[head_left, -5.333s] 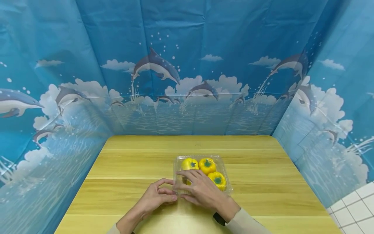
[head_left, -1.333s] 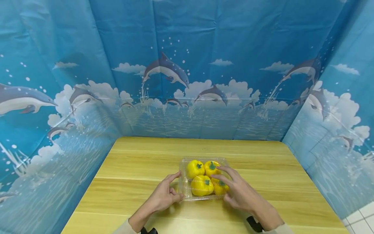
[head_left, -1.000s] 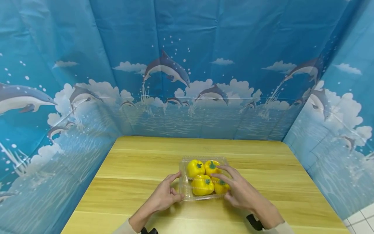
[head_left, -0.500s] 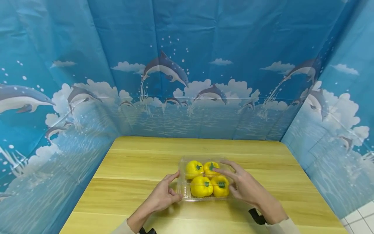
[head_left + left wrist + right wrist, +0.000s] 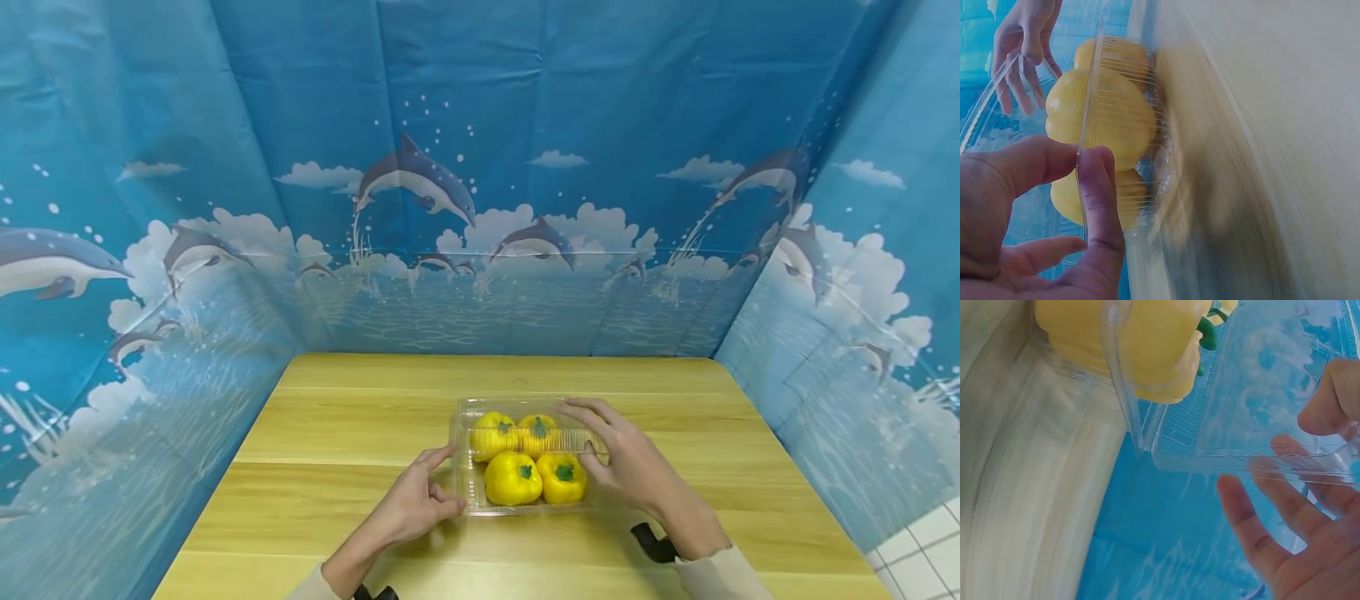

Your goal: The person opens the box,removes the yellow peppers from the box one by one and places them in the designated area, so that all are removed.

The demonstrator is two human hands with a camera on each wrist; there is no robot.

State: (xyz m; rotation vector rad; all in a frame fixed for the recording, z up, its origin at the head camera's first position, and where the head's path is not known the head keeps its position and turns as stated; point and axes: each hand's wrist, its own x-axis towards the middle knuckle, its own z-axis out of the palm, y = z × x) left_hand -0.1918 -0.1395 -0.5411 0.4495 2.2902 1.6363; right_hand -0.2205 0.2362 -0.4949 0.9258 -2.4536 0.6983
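Note:
A clear plastic clamshell box (image 5: 467,492) holding several yellow bell peppers (image 5: 513,479) sits on the table in the head view. Its transparent lid (image 5: 581,442) is tilted up over the far peppers. At the near left corner, my left hand (image 5: 412,504) pinches the box's rim between thumb and forefinger, plain in the left wrist view. My right hand (image 5: 637,462) holds the lid's right side. In the right wrist view, the thumb (image 5: 1329,403) is on one side of the clear lid wall and the fingers on the other. The green stems point upward.
The box stands on a light wooden table (image 5: 337,467). A blue curtain (image 5: 450,125) printed with dolphins surrounds the table's back and sides. White floor tiles (image 5: 926,537) show at the lower right.
Earlier the right hand was over the box's near left corner, beside the left. It then shifted right, and the lid has risen away from the near peppers. The left hand keeps its pinch.

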